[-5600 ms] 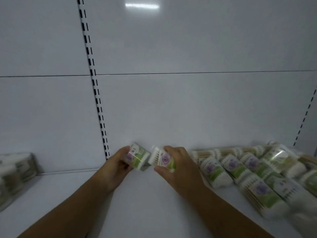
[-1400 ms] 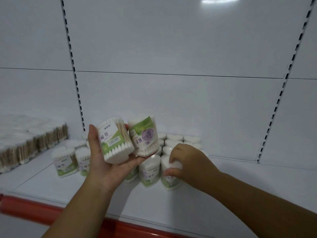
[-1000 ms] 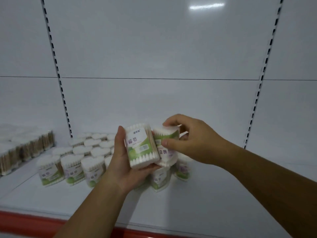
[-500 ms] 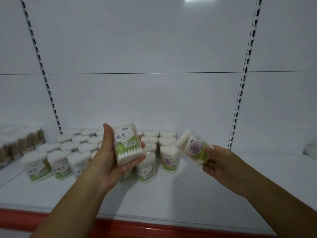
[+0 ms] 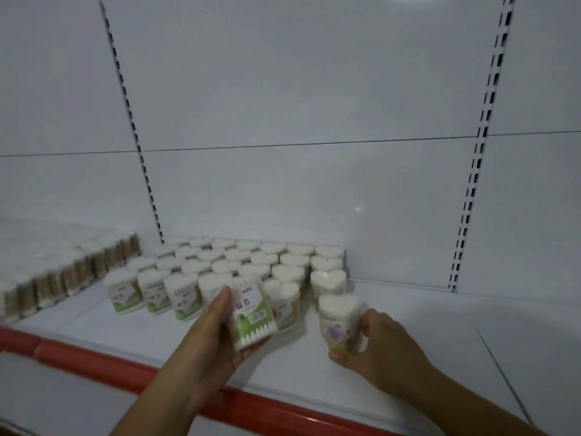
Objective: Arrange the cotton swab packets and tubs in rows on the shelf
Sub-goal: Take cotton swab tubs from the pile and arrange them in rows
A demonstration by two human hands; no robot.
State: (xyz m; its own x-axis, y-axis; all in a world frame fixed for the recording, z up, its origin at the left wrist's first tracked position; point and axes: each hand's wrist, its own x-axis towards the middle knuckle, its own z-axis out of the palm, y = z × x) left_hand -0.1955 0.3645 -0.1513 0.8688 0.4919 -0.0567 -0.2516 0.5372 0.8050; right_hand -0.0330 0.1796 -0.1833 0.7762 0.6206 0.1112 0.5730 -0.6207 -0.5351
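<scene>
Heart-shaped cotton swab tubs (image 5: 251, 265) stand in several rows on the white shelf (image 5: 440, 341), left of centre. My left hand (image 5: 220, 338) holds one tub (image 5: 253, 316) with a green label, tilted, above the shelf's front. My right hand (image 5: 382, 347) grips another tub (image 5: 339, 322) with a purple flower label. That tub stands upright on the shelf at the front right end of the block, just in front of the last tub of the right column (image 5: 328, 281).
Swab packets with brown sticks (image 5: 56, 275) stand in rows at the far left. A red strip (image 5: 94, 361) runs along the shelf's front edge. Slotted uprights (image 5: 474, 171) line the white back panel. The shelf to the right of the tubs is bare.
My right hand has brought its tub down from the air and set it upright on the shelf at the right end of the front row. My left hand still holds its tub.
</scene>
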